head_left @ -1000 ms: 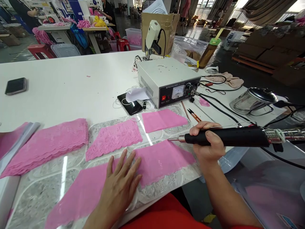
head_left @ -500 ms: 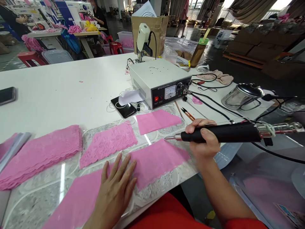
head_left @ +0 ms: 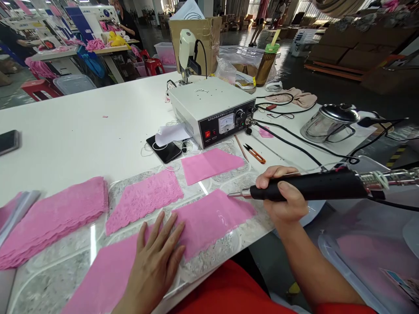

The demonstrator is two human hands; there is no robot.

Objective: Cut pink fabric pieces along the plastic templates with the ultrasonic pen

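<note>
My left hand [head_left: 159,257] lies flat with its fingers spread, over the inner edges of two smooth pink cloth pieces, one at the lower left [head_left: 104,272] and one at the centre [head_left: 209,220]. My right hand [head_left: 284,192] is wrapped round a black handheld tool [head_left: 314,186]. Its thin metal tip points left, at the upper edge of the centre piece; whether it touches cannot be made out. Behind lie a lacy pink piece [head_left: 145,198] and a smooth pink piece [head_left: 211,165]. A stack of scalloped pink cloth [head_left: 59,218] sits at the left.
A control box [head_left: 212,104] with cables running right stands behind the cloth. Near it are a phone [head_left: 165,150], orange snips [head_left: 255,153] and a glass jug [head_left: 329,124]. A plastic bin [head_left: 363,261] is below right. People are in the background.
The view has shifted slightly. The tool's tip has moved a little to the right and down along the upper edge of the centre piece. My left hand stays flat on the cloth.
</note>
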